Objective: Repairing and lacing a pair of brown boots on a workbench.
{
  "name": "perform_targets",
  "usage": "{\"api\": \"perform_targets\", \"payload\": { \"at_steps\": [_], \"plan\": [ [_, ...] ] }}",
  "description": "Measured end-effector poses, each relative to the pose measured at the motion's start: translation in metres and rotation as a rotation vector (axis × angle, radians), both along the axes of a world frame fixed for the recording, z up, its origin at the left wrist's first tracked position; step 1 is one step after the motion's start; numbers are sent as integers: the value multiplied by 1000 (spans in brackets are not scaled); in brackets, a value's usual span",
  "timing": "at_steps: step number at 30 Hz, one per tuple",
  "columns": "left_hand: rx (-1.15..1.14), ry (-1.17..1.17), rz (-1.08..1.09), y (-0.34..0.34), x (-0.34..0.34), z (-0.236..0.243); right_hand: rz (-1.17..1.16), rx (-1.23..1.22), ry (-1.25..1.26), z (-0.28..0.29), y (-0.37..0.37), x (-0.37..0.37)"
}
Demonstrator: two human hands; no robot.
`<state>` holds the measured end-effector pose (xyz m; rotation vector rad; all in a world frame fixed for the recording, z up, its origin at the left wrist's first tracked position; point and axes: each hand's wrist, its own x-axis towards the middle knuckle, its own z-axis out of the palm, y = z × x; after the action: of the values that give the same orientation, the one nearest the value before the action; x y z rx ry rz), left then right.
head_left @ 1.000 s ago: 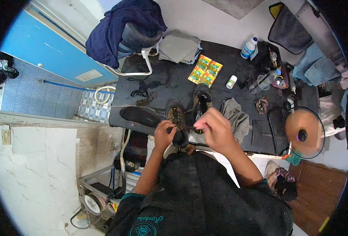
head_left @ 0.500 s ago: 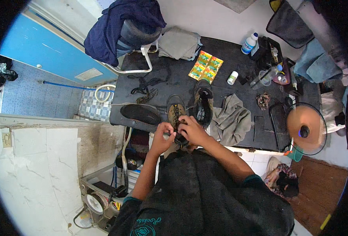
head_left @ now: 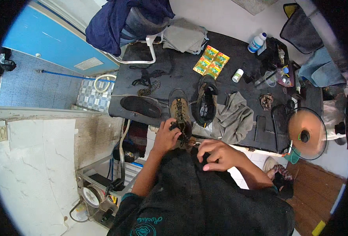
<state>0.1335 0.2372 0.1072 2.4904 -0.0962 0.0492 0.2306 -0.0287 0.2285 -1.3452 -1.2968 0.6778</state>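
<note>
A brown and black lace-up shoe [head_left: 178,105] rests at the table's near edge, toe pointing away from me. My left hand [head_left: 166,137] grips its left side near the ankle opening, fingers curled at the laces [head_left: 184,126]. My right hand [head_left: 220,155] is apart from the shoe, to its right and close to my dark apron. Its fingers are bent in; whether a lace end lies between them is too small to tell. The matching shoe [head_left: 205,103] stands just to the right, its collar open toward me. A dark insole [head_left: 140,107] lies to the left.
Loose dark laces [head_left: 145,82] lie beyond the insole. A grey cloth [head_left: 235,120] sits right of the shoes. Farther back are yellow-green sachets [head_left: 211,63], a small white bottle [head_left: 237,75] and a blue-white bottle [head_left: 257,43]. A round fan [head_left: 306,133] stands at the table's right end.
My right hand has left the laces and swung right and toward me. My left hand has shifted up onto the shoe's side. The view has tilted slightly.
</note>
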Motion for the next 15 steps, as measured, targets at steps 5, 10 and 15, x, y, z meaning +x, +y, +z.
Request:
{"api": "perform_targets", "payload": {
  "at_steps": [5, 10, 15],
  "plan": [
    [56, -8, -86, 4, -8, 4, -347, -386, 31, -34, 12, 10],
    [-56, 173, -9, -13, -20, -12, -717, -414, -152, -122, 78, 12],
    [-79, 96, 98, -33, -17, -22, -778, -580, -386, -145, 107, 9]
  ]
}}
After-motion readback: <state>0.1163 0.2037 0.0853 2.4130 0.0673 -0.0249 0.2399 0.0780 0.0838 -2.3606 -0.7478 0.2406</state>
